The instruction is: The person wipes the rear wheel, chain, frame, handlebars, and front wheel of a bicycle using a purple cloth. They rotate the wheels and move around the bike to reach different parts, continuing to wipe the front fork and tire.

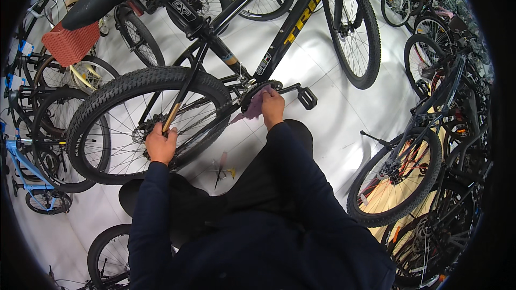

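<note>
Floor (333,115), one: pale, tiled, with parked bicycles along its far, left and right edges.

Black bicycle (279,43), one: yellow lettering on the frame; upright, crosswise before the person toward the floor's far edge, rear end to the left.

Dark bicycle (376,219), one: near the floor's right edge, wheel toward the person.

Blue bicycle (24,161), one: small-wheeled, at the floor's left edge.

Rear wheel (129,82) of the black bicycle, one: knobbly tyre, just in front of the left hand's sleeve.

Saddle (102,0), one: black, above the rear wheel.

Basket (72,43), one: red, woven, toward the floor's far left corner.

Left hand (161,145), one: thumb and fingers partly curled at the lower end of the tan-marked seat stay (173,114), by the rear hub; whether it grips cannot be told.

Right hand (273,107), one: fingers closed, pinching the purple cloth.

Purple cloth (253,106), one: crumpled, held against the chainring (275,84) at the middle of the black bicycle.

Pedal (307,98), one: black, right of the cloth.

Yellow item (230,172), one: small, on the floor between the person's legs, beside a slender dark item (218,177); kinds unclear.
</note>
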`<action>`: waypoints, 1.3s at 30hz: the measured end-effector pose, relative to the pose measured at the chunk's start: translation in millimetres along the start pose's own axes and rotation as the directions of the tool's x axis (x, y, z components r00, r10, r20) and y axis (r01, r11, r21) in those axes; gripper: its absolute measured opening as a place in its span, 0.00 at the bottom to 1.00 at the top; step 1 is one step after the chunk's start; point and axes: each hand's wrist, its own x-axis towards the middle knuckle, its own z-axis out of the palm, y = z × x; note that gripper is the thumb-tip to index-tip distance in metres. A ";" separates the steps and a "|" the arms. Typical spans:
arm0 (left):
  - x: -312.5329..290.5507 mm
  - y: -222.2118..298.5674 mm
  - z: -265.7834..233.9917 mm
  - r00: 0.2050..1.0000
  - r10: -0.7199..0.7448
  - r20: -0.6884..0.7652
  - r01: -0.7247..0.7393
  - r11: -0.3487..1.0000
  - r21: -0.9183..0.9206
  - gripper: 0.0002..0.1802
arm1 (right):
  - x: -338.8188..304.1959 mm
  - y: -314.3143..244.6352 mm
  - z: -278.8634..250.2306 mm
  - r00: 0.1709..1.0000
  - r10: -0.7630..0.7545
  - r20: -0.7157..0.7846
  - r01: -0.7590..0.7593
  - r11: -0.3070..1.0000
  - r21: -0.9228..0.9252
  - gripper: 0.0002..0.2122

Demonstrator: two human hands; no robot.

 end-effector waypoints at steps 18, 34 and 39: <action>-0.5 3.5 -3.4 1.000 -0.011 -0.017 0.010 1.000 -0.012 0.16 | 14.5 33.6 -33.4 0.972 0.228 0.052 -0.234 0.940 0.250 0.10; -1.5 3.3 -0.8 1.000 -0.021 0.015 0.021 1.000 -0.002 0.17 | 35.3 76.6 -34.7 0.958 0.285 -0.006 -0.284 0.954 -0.099 0.09; -2.0 2.4 -2.2 0.996 -0.069 0.048 0.069 0.998 -0.003 0.17 | 37.0 94.1 -29.9 0.950 0.302 0.074 -0.311 0.937 0.161 0.12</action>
